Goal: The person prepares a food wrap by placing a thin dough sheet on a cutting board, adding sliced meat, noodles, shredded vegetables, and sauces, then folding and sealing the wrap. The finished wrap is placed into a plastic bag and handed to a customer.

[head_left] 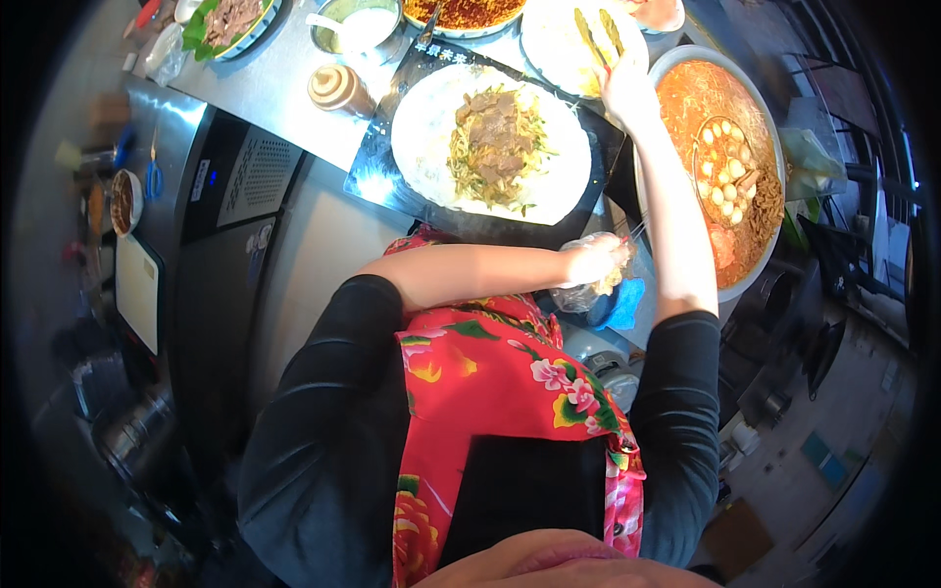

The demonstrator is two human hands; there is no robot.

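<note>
Above glare-washed white dish (538,57), gripping yellow tongs (591,41) with right hand (627,90). Clutching clear plastic (574,297) in left hand (591,262), contents unclear. Part-hidden behind right forearm (678,211): pot (780,167) of red broth (711,90), pale round pieces (729,192).

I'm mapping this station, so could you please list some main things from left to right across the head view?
Scissors, bottle, flatbread, right hand, pot.
</note>
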